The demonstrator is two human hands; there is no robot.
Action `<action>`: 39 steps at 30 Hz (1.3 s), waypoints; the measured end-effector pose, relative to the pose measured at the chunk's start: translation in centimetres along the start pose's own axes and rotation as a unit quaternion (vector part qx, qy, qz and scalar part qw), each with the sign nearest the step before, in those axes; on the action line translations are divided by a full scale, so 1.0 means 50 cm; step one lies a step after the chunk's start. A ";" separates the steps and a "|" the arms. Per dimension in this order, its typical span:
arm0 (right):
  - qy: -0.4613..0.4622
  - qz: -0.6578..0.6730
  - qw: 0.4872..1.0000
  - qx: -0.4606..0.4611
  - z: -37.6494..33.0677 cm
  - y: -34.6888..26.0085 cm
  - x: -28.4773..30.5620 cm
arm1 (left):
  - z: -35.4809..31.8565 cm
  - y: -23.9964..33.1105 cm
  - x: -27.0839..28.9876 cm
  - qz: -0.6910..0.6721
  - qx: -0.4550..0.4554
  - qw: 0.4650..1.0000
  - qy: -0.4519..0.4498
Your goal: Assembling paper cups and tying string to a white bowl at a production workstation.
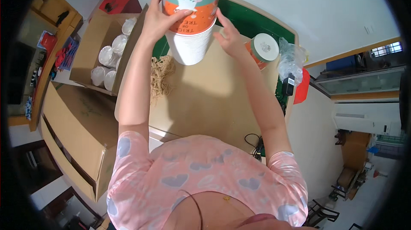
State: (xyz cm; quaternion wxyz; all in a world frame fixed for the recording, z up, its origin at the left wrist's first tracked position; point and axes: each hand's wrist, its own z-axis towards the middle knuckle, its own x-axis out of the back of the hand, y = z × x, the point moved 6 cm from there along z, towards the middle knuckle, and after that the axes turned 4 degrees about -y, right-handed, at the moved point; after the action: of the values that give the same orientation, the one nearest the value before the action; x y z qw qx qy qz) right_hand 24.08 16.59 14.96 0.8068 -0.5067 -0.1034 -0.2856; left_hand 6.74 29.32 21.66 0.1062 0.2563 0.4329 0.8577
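Steadying an upturned paper bucket (191, 18), orange with a green band, between two hands above the tabletop (214, 101). White base faces up; a column of pale nested rims (188, 50) runs below it, contact with the surface not certain from this angle. Handling, as judged: keep the column in line, press evenly from both sides, and support it low, since a top-only hold could let the lower layers slip or the thin wall dent. Squeezing lightly seems wise. Fingers: left hand (159, 22) curved round the bucket's left side, thumb laid across the orange print, the others wrapped toward the far side, mostly hidden; hold looks firm. Right hand (230, 37) half open, index at the bucket's right edge near the lower rim, thumb parted from it, beside the white column; whether it truly grips cannot be told. Nearby: a second bucket (265, 48) of like pattern beyond the right hand, just beside a clear plastic bag (293, 56); loose twine (162, 74) lies by the left forearm.
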 end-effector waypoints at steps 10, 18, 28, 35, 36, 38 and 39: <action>0.034 -0.144 0.981 0.124 0.059 -0.193 0.055 | 0.025 0.254 0.067 -0.134 -0.097 0.985 0.053; 0.256 -0.185 0.945 0.090 -0.085 -0.403 0.190 | -0.079 0.310 0.135 -0.180 -0.104 0.978 0.015; 0.012 0.072 0.871 -0.486 -0.572 -0.040 0.003 | -0.595 -0.332 0.093 0.167 0.373 0.910 0.064; 0.057 0.147 0.831 -0.534 -0.623 0.013 -0.051 | -0.654 -0.335 0.018 0.233 0.372 0.898 0.030; 0.056 0.149 0.830 -0.534 -0.615 0.003 -0.055 | -0.638 -0.333 0.019 0.256 0.340 0.904 0.045; 0.082 0.119 0.811 -0.567 -0.608 -0.014 -0.050 | -0.601 -0.342 0.011 0.249 0.315 0.914 0.062; 0.083 0.119 0.811 -0.567 -0.616 -0.011 -0.050 | -0.568 -0.329 0.002 0.267 0.277 0.922 0.047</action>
State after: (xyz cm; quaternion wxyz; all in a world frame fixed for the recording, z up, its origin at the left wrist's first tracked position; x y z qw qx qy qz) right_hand 17.95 -9.70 -0.07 0.4093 -0.8569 0.2060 -0.2360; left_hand -9.09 19.71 -5.44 -0.2228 0.3411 0.5734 0.7108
